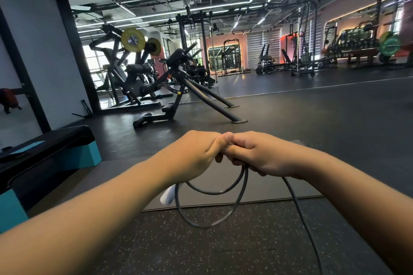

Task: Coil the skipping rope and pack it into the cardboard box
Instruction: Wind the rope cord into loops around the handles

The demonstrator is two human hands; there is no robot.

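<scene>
A black-and-teal step platform [44, 154] sits at far left on speckled rubber flooring [201, 248], weight machines [138, 73] behind. Over a grey mat [223, 176], the left hand [192, 156] and right hand [259, 154] meet, fingers curled tight around the dark skipping rope [210, 214], whose loops hang below; one strand trails right.

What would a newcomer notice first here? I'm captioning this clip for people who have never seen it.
First, the two hands meeting in the centre foreground: the left hand and right hand grip a dark skipping rope, whose loops hang below them while one strand trails off toward the lower right. Next, the yellow weight plate on a black machine at the upper left. A grey mat lies on the speckled floor under the hands.
</scene>
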